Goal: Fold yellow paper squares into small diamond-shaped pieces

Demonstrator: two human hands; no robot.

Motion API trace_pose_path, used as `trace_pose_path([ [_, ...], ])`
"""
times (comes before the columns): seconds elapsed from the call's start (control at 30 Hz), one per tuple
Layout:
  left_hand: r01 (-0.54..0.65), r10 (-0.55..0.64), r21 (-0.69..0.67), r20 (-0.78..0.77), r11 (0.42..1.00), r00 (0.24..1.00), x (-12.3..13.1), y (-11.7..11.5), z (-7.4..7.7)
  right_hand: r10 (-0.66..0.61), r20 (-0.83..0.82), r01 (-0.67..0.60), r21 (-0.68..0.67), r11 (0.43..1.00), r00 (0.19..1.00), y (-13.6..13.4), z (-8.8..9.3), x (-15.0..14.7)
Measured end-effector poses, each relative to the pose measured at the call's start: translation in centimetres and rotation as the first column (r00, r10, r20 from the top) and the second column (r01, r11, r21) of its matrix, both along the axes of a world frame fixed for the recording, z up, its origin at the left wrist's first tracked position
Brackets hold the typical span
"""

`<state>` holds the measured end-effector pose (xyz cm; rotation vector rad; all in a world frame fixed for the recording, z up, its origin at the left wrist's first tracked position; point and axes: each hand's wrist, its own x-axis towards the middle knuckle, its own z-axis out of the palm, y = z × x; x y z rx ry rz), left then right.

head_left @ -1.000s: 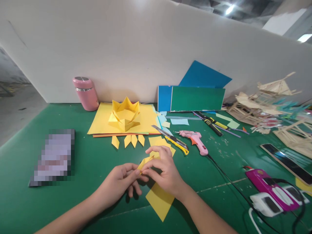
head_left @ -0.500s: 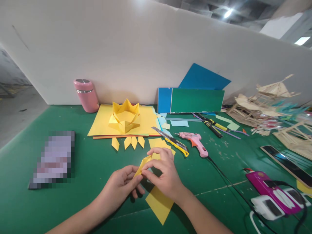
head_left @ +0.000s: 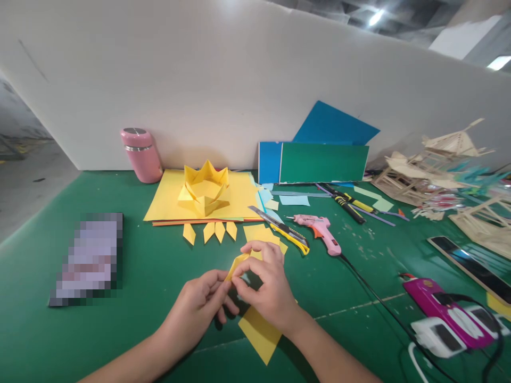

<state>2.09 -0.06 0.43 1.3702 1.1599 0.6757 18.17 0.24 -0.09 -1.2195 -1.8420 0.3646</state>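
Head view: my left hand (head_left: 199, 303) and right hand (head_left: 266, 287) pinch a small yellow paper piece (head_left: 236, 263) above the green mat (head_left: 159, 266), mid-fold. Next I judge: press the crease firmly.

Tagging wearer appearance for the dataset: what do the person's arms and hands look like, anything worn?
Both forearms are bare to the frame's lower edge: no sleeves in view. The left hand and right hand wear no gloves; no rings, watch, bands or markings are visible. Nails look short and unpainted.
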Motion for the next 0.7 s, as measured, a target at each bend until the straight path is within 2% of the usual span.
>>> trace_pose_path([
  [0.13,-0.018,0.018,0.008,0.001,1.000,1.000,0.02,-0.14,0.26,0.018,-0.125,-0.021,-0.026,0.999,0.992,0.08,-0.22,0.09],
  [0.23,-0.046,0.046,0.009,0.005,0.999,0.999,0.08,-0.20,0.30,0.011,-0.297,-0.066,-0.176,0.982,0.955,0.19,-0.41,0.08],
  [0.33,-0.052,0.052,-0.014,0.026,0.999,0.998,0.11,-0.22,0.17,0.031,-0.548,-0.284,-0.383,0.879,0.836,0.26,-0.45,-0.07],
  [0.43,-0.051,0.052,-0.024,0.038,0.998,0.998,0.14,-0.26,0.11,0.047,-0.713,-0.472,-0.412,0.779,0.700,0.29,-0.30,-0.14],
  [0.57,-0.059,0.060,-0.018,0.033,0.998,0.998,0.15,-0.30,0.20,0.056,-0.785,-0.574,-0.399,0.715,0.616,0.39,-0.03,0.11],
  [0.7,-0.042,0.043,-0.038,0.033,0.998,0.999,0.18,-0.26,0.27,0.003,-0.786,-0.551,-0.431,0.714,0.619,0.51,-0.04,0.34],
])
